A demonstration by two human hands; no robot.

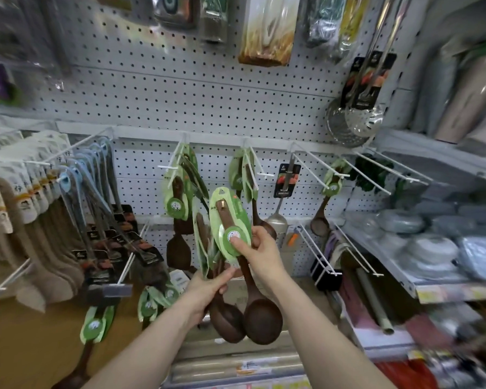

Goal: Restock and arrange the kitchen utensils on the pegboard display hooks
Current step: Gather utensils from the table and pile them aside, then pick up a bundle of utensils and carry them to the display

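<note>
My left hand (208, 287) grips a bunch of dark wooden spoons (226, 321) by their handles, their green leaf-shaped cards fanned upward. My right hand (260, 249) pinches the front wooden spoon (263, 318) at its green card (230, 223), thumb pressed on the round label. Both hands are in front of the white pegboard (208, 94). More carded wooden utensils hang on a hook at centre left (177, 197), on another at centre (242, 175), and a single ladle (330, 189) hangs further right.
Bare white hooks (373, 175) stick out at right, with more lower down (320, 254). A steel ladle (281, 203) and skimmers (357, 122) hang nearby. Blue-handled tools (96, 192) and sponges fill the left hooks. Shelves of packaged goods (432, 248) stand at right.
</note>
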